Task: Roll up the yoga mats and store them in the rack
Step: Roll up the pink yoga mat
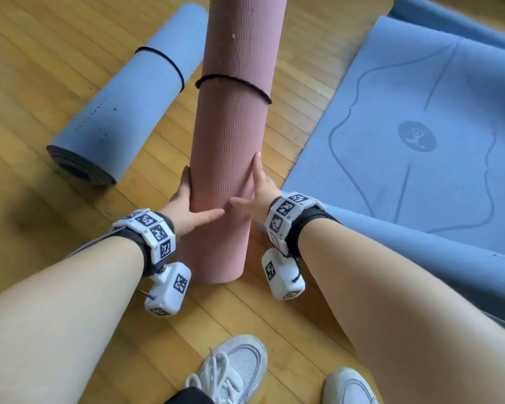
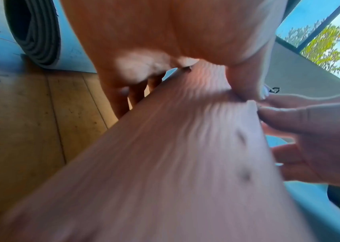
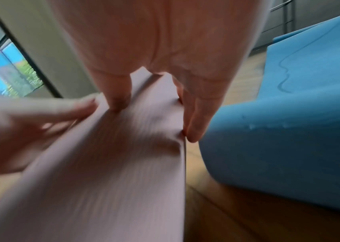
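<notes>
A rolled pink yoga mat (image 1: 233, 135) with a black band (image 1: 233, 83) around it runs away from me, its near end just beyond my feet. My left hand (image 1: 187, 202) grips its left side, thumb across the top and fingers wrapped round the edge. My right hand (image 1: 257, 193) clasps the right side, thumb across the top and forefinger along the roll. In the left wrist view the left hand (image 2: 154, 41) is on the pink mat (image 2: 175, 155). The right wrist view shows the right hand (image 3: 154, 41) squeezing the pink mat (image 3: 113, 163). No rack is plainly visible.
A blue rolled mat (image 1: 123, 106) with a black band lies on the wooden floor (image 1: 56, 53) to the left. A blue mat (image 1: 420, 141) lies spread out on the right, its near end curled over. My white shoes (image 1: 233, 368) are below the roll.
</notes>
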Available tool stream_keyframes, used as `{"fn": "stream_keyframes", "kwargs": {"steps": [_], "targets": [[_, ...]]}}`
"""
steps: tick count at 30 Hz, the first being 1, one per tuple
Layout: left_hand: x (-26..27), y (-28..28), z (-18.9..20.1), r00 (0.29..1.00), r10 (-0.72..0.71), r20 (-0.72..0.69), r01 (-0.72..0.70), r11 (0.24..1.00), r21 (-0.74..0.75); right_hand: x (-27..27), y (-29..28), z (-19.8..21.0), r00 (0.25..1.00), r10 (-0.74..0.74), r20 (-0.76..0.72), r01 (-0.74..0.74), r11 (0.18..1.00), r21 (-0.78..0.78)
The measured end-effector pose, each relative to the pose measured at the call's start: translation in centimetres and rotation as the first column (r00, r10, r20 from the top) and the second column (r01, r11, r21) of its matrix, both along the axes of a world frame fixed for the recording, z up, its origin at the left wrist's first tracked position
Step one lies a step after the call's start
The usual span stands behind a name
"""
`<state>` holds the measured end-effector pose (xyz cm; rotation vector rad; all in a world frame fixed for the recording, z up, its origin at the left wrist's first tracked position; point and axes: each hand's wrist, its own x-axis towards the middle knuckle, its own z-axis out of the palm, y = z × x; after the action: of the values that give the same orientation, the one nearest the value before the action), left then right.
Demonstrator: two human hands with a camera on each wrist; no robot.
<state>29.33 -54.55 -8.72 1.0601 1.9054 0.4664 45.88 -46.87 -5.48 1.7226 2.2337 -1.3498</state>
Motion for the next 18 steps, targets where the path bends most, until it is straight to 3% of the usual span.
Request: {"fn": "stream_keyframes", "kwargs": {"steps": [5,10,15,18], "targets": [[0.0,1.5,-3.0,0.988,-0.113,-0.104,0.104,0.991,-0.086,-0.2,-2.3,-4.9,0.988,0.108,0.108,-0.101,0.993,-0.061],[-1.3,0.3,-3.1,0.970,-0.235,-0.063,0.226,0.966,-0.128,0.8,-2.3,-4.8,0.989,0.117,0.095,-0.111,0.992,-0.067],[-1.7,-0.5,-2.2,0.862,-0.492,-0.122,0.441,0.846,-0.300,1.4,-2.9,-4.1,0.969,0.158,0.192,-0.122,0.975,-0.187],[-1.2,-1.0,-2.1,0.801,-0.564,-0.201,0.475,0.803,-0.360,1.5,-3.4,-4.1,0.965,0.141,0.219,-0.083,0.964,-0.254]]}}
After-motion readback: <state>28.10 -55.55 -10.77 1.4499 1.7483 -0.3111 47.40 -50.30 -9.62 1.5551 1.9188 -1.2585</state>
